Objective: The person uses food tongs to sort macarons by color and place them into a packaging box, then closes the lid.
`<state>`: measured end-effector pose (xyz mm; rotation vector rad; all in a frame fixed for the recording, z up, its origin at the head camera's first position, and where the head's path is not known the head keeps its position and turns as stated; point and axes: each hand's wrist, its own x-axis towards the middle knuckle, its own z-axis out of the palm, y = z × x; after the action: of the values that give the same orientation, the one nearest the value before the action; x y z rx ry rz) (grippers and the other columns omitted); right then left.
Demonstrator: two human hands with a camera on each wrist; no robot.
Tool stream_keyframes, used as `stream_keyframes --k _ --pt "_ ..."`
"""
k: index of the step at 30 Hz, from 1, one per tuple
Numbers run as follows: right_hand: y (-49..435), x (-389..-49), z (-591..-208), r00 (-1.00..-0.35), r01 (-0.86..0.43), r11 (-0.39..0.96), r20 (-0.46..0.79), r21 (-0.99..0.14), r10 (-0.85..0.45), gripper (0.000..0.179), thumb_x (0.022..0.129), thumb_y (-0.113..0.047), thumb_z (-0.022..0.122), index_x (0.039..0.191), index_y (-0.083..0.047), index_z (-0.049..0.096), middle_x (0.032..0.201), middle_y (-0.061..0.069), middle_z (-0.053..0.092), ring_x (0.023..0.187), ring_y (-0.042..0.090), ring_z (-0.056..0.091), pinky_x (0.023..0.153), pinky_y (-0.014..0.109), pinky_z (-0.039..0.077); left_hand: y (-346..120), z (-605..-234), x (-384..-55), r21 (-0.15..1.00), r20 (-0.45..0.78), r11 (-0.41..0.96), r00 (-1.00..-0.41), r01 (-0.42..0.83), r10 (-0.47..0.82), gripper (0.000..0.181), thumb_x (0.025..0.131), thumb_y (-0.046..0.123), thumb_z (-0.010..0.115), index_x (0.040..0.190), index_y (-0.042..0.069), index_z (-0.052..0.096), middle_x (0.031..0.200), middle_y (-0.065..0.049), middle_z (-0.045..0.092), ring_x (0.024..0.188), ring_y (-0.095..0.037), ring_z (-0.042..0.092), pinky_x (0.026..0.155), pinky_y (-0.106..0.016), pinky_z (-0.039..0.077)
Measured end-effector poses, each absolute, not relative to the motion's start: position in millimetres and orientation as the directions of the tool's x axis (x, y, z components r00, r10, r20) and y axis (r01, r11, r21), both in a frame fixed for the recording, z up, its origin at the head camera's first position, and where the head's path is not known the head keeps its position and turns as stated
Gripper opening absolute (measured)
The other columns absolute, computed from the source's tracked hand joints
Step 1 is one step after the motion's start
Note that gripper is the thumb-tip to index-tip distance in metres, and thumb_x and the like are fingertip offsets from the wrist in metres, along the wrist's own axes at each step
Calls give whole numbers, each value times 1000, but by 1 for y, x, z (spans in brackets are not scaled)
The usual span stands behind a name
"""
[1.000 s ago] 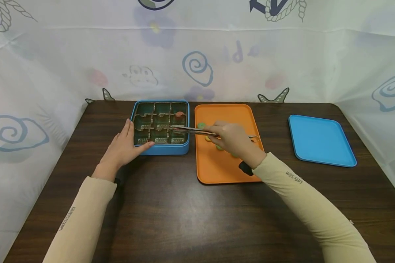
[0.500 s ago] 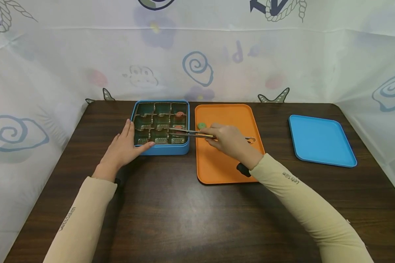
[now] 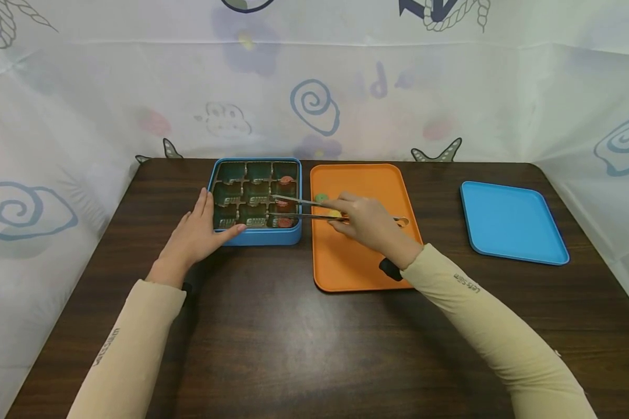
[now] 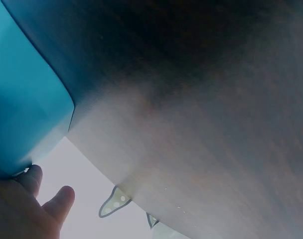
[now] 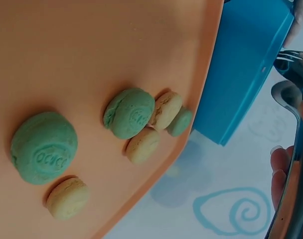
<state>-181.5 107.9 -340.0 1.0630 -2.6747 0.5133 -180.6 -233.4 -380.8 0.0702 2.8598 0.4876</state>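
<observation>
My right hand (image 3: 369, 226) grips a pair of metal serving tongs (image 3: 309, 216), one tip a fork and the other a spoon. The tongs' arms are spread, their tips over the right column of a blue box (image 3: 264, 237) with a clear compartment insert. Pink macarons (image 3: 285, 222) sit in that column's compartments, partly behind the tongs. My left hand (image 3: 196, 235) rests against the box's left side and front corner, fingers straight. Green macarons (image 5: 44, 148) and pale yellow macarons (image 5: 68, 197) lie on the orange tray (image 3: 356, 273) beneath my right hand.
A blue tray (image 3: 513, 224) lies farther right on the dark wooden table (image 3: 272, 343). The orange tray stands close beside the box. A patterned white cloth (image 3: 188, 87) hangs behind the table.
The tongs' arms have spread apart from nearly together. A pink macaron now shows in the box's front right compartment. My left hand has stayed in place on the box.
</observation>
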Motion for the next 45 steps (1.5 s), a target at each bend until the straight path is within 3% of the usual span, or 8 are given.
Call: stream_keyframes --k 6,12,18,22,32,45 --pt "116 -181 -337 -725 -683 692 331 -232 -604 42 85 -18 72 125 -8 63 94 9 62 57 14 51 50 24 41 -233 -380 -181 331 -225 944 -970 10 89 118 82 81 37 150 0 -14 158 -15 -23 143 -50 14 116 -64 7" --pt "134 -182 -329 -750 -655 714 327 -246 -576 44 83 -18 74 124 -6 62 99 13 62 74 23 64 56 32 52 -234 -381 -181 326 -220 945 -971 15 91 118 82 81 37 150 -1 -14 158 -16 -22 143 -50 15 116 -63 7" --pt "159 -184 -325 -794 -597 767 306 -235 -525 45 84 -20 74 125 -8 61 100 13 63 74 25 65 57 36 53 -234 -381 -181 323 -220 946 -971 17 93 118 82 81 36 150 -1 -14 158 -16 -22 143 -50 15 117 -63 7" --pt "175 -184 -322 -826 -554 795 283 -248 -488 46 84 -19 74 126 -7 61 106 13 65 86 27 66 65 39 55 -234 -380 -181 325 -223 946 -970 15 92 118 82 81 36 150 -1 -14 158 -16 -23 143 -50 15 117 -63 7" --pt "214 -178 -329 -872 -477 852 241 -217 -427 42 83 -12 74 123 -2 64 103 18 66 67 22 61 53 33 49 -234 -381 -180 324 -224 946 -970 21 98 117 83 80 36 150 -1 -15 157 -16 -24 143 -49 15 117 -63 6" --pt "240 -170 -341 -914 -405 885 74 -229 -399 42 85 -14 72 124 -1 62 108 21 65 81 27 69 63 39 57 -234 -382 -180 324 -220 946 -971 21 96 117 83 81 36 150 -1 -14 158 -15 -23 143 -49 16 117 -63 6"
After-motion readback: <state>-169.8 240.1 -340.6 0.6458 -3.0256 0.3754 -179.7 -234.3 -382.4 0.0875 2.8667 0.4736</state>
